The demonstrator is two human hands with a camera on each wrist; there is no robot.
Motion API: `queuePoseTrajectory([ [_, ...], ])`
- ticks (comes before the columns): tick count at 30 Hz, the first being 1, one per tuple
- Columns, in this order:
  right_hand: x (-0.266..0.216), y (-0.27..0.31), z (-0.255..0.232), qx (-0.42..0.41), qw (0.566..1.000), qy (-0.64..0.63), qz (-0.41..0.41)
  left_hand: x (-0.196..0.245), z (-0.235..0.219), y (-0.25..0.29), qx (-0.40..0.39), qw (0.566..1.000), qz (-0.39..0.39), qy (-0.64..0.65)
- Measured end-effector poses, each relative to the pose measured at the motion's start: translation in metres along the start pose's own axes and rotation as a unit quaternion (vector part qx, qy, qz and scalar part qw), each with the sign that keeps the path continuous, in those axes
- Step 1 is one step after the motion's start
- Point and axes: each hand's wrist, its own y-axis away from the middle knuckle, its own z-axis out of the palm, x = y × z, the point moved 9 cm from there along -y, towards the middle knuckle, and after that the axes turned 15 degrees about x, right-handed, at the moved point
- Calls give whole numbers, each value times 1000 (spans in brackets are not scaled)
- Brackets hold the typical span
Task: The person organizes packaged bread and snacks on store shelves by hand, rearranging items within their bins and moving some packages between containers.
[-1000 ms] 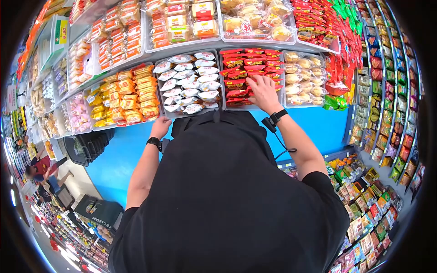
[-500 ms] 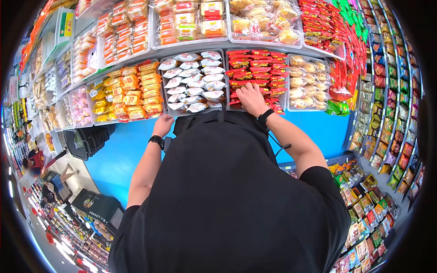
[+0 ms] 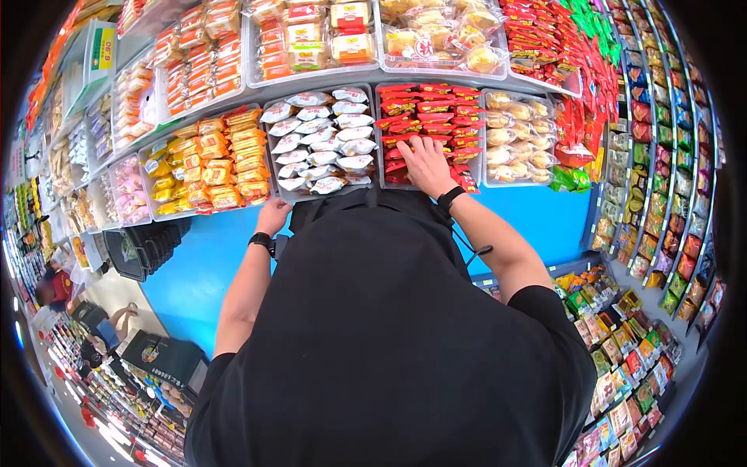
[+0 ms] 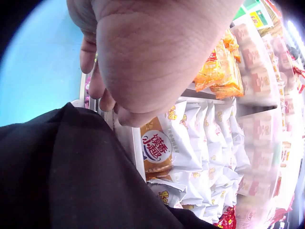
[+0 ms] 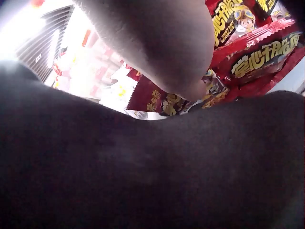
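In the head view my right hand [image 3: 427,166] lies over the front of a tray of red snack packets [image 3: 447,109], fingers extended and touching the packets. The right wrist view shows the thumb side against red packets [image 5: 262,59] with gold lettering; the fingertips are hidden. My left hand [image 3: 272,215] is at the front left corner of the neighbouring tray of white packets [image 3: 315,140]. In the left wrist view its thumb and fingers curl round the tray's front rim [image 4: 138,152], beside a white and brown packet [image 4: 157,145].
Orange and yellow packets [image 3: 226,163] fill a tray on the left; bagged buns [image 3: 517,140] stand on the right. A higher row of trays [image 3: 311,78] runs behind. Black baskets [image 3: 144,245] are stacked at lower left, and packed snack shelves [image 3: 654,156] line the right side.
My right hand has moved left and nearer my body over the red packets, uncovering packets at the tray's front right. The left hand stays at its tray corner.
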Motion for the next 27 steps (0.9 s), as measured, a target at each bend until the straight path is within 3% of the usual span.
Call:
queuePoseTrajectory([
  [3, 20, -5, -24, -7, 989, -140, 55, -3, 1, 0, 7, 999, 13, 29],
  [6, 68, 1, -50, 86, 969, -191, 130, -2, -1, 1, 10, 999, 14, 30],
  [10, 121, 42, -52, 3, 963, -193, 189, 1, 0, -2, -13, 1000, 5, -15],
  [12, 114, 68, -44, -131, 976, -139, 105, 2, 0, -5, -11, 999, 19, -37],
  [14, 109, 87, -50, -150, 977, -107, 106, -3, 2, -7, -14, 999, 18, -35],
  [16, 113, 114, -23, -241, 965, -25, 96, -3, 6, -8, -17, 999, 16, -32],
  [18, 125, 114, -8, -195, 976, -14, 97, 0, 4, -5, -15, 1000, 8, -20],
  [20, 140, 95, -19, -110, 978, -11, 179, 6, 0, -1, -15, 1000, 4, -16],
  [21, 139, 86, -36, -31, 986, 6, 161, 10, -3, 1, -17, 1000, 5, -13],
  [24, 133, 67, -51, 21, 990, 55, 130, 9, -3, -1, -15, 999, 11, -30],
  [26, 140, 68, -37, 14, 990, 46, 135, 10, -3, -4, -24, 999, 13, -43],
  [27, 149, 73, -24, -27, 982, 7, 188, 8, -2, -3, -32, 998, 10, -55],
])
